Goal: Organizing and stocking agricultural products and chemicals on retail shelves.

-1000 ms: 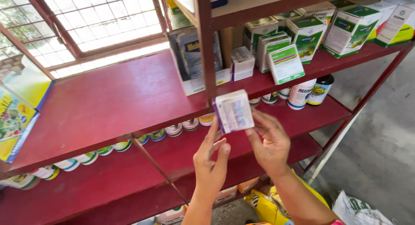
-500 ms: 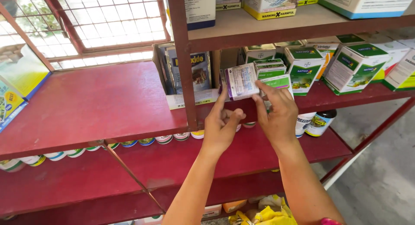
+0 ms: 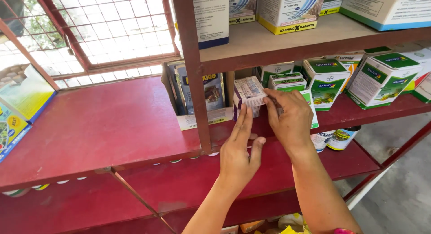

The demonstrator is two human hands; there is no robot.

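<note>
On the red shelf [image 3: 112,126], just right of the upright post [image 3: 193,72], a small white box [image 3: 248,92] sits between two hands. Right hand [image 3: 292,119] pinches its right edge, fingers curled close. Left hand [image 3: 240,148] has fingers nearly straight, tips touching the box's lower edge. One box, two hands; green-and-white cartons [image 3: 381,77] stand right of it.

Both forearms bare, no sleeves; L hand [image 3: 239,154] & R hand [image 3: 291,118] ungloved.

Behind the red upright post [image 3: 194,72], the open carton [image 3: 197,97] is partly hidden; the right hand [image 3: 292,117] covers the green box [image 3: 310,108] beside it.
</note>
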